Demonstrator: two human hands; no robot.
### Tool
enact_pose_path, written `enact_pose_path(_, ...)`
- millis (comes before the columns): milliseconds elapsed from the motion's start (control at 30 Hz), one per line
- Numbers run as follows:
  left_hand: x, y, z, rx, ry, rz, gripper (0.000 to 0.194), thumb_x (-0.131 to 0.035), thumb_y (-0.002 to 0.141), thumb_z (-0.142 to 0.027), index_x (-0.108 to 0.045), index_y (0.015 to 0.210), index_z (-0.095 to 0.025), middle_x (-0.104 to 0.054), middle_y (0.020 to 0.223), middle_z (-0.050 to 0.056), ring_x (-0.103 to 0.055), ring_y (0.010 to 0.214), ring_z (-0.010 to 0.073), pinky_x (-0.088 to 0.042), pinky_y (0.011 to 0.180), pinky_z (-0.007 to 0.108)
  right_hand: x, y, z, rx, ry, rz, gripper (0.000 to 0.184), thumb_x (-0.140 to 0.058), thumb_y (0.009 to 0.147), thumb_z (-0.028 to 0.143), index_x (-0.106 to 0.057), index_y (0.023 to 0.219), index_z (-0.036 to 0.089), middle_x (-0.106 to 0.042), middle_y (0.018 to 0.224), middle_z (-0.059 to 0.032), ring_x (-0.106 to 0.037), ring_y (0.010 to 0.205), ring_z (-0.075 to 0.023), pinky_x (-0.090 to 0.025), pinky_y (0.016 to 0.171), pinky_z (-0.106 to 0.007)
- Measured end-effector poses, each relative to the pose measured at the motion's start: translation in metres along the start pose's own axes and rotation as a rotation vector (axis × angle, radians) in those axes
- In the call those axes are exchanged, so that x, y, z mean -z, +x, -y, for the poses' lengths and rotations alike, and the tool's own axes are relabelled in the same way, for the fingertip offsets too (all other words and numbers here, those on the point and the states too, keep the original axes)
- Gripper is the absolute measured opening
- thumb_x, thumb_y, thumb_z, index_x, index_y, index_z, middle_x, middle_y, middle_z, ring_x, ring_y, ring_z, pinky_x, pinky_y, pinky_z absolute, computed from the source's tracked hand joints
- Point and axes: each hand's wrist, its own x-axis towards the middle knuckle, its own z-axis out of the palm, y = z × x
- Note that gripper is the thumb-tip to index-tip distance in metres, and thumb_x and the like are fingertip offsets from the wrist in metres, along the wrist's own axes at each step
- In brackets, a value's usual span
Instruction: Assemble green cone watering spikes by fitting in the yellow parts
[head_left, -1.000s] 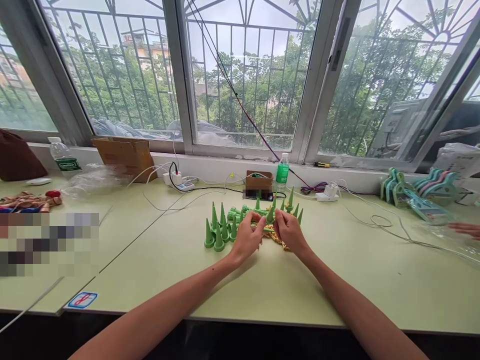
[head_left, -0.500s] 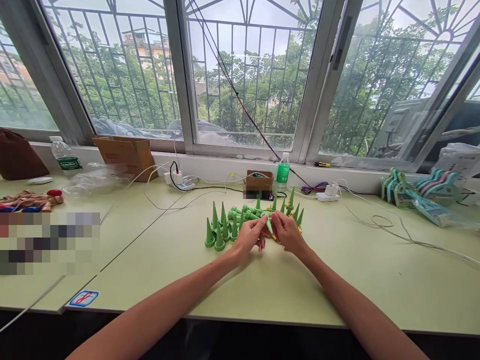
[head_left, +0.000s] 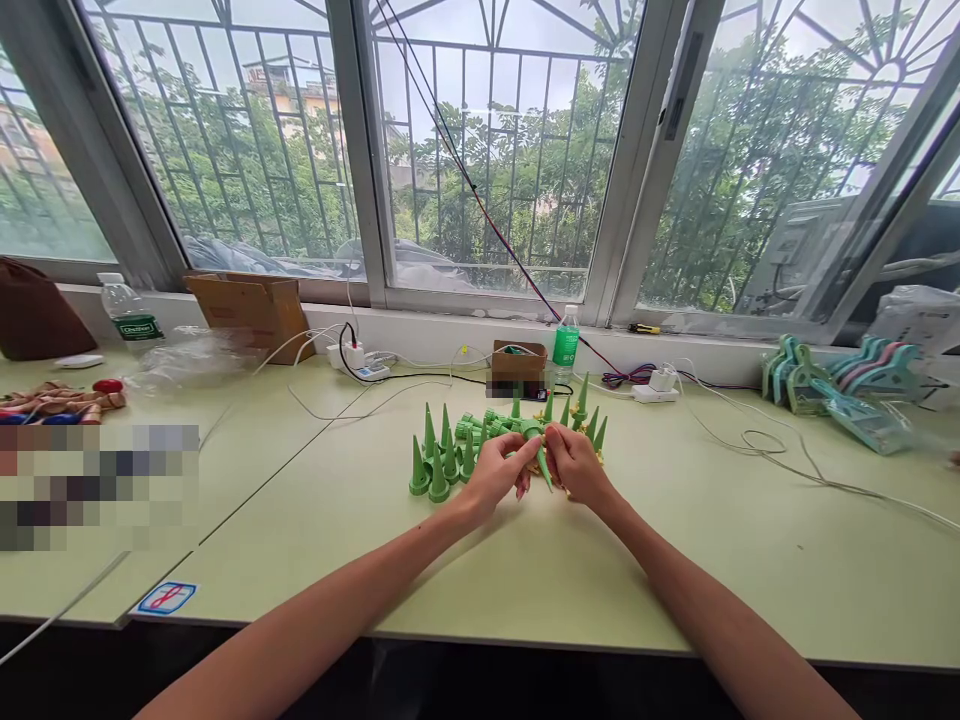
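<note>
My left hand [head_left: 496, 470] and my right hand [head_left: 576, 462] meet over the middle of the pale green table [head_left: 525, 560], both pinched on one green cone-shaped spike [head_left: 541, 462] whose tip points down toward me. Just behind my hands lies a pile of the same green spikes [head_left: 499, 425]. Several more green spikes [head_left: 439, 460] stand upright to the left of my left hand, and a few others [head_left: 589, 420] stand behind my right hand. Something yellowish [head_left: 561, 482] lies under my right hand.
Along the window sill are a cardboard box [head_left: 251, 310], a water bottle [head_left: 129, 315], a power strip with cables [head_left: 360, 365], a small brown box [head_left: 517, 365] and a green bottle [head_left: 565, 340]. Coloured plastic hangers [head_left: 847, 385] lie far right; cloth [head_left: 60, 400] far left.
The spike in my fingers has turned over: its tip pointed up a second ago and now points down toward me. Another person's hand at the right edge has drawn almost out of view.
</note>
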Motion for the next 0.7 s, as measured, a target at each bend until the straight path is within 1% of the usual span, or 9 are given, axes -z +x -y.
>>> enact_pose_path(267,-0.0001,-0.0040,-0.0045,-0.119,0.148,-0.020,0.038,-0.066,0.075,-0.053,-0.052,0.074,-0.018,-0.049,0.051,-0.005,-0.045,0.037,0.0078,-0.032,0.035,0.020,0.0004,0.0032,-0.0059,-0.049,0.021,-0.047,0.057,-0.037,0.094,0.057,-0.035,0.050,0.021,-0.040,0.039,0.0030,-0.038,0.037,-0.0102,-0.031,0.042,-0.024)
enact_pose_path(400,0.0007,-0.0047,-0.0046,-0.122,0.214,-0.030,0.037,-0.069,0.073,-0.051,-0.053,0.077,-0.018,-0.052,0.056,-0.003,-0.044,0.037,0.0075,-0.029,0.034,0.020,0.0012,0.0032,-0.0037,-0.082,0.043,-0.041,0.060,-0.038,0.093,0.056,-0.035,0.044,0.022,-0.037,0.035,0.0025,-0.036,0.035,-0.0102,-0.031,0.040,-0.025)
enact_pose_path(500,0.0002,-0.0049,-0.0034,-0.128,0.244,-0.051,0.033,-0.070,0.073,-0.047,-0.057,0.081,-0.018,-0.055,0.061,-0.002,-0.046,0.040,0.0079,-0.031,0.036,0.020,0.0018,0.0029,-0.0008,-0.114,0.067,-0.035,0.059,-0.039,0.092,0.055,-0.034,0.043,0.022,-0.036,0.034,0.0027,-0.034,0.033,-0.0100,-0.030,0.038,-0.025)
enact_pose_path(600,-0.0007,-0.0044,-0.0009,-0.173,0.278,-0.059,0.027,-0.068,0.075,-0.043,-0.060,0.084,-0.019,-0.056,0.063,-0.001,-0.046,0.044,0.0083,-0.034,0.040,0.021,0.0023,0.0031,0.0011,-0.129,0.100,-0.023,0.058,-0.041,0.090,0.054,-0.033,0.042,0.022,-0.035,0.033,0.0030,-0.032,0.032,-0.0094,-0.028,0.037,-0.025)
enact_pose_path(700,-0.0014,-0.0033,0.0023,-0.231,0.309,-0.064,0.023,-0.065,0.078,-0.039,-0.062,0.089,-0.019,-0.061,0.077,0.002,-0.046,0.047,0.0075,-0.037,0.043,0.021,0.0015,0.0034,0.0011,-0.132,0.143,-0.019,0.059,-0.043,0.090,0.054,-0.034,0.041,0.022,-0.034,0.034,0.0035,-0.031,0.031,-0.0088,-0.026,0.036,-0.024)
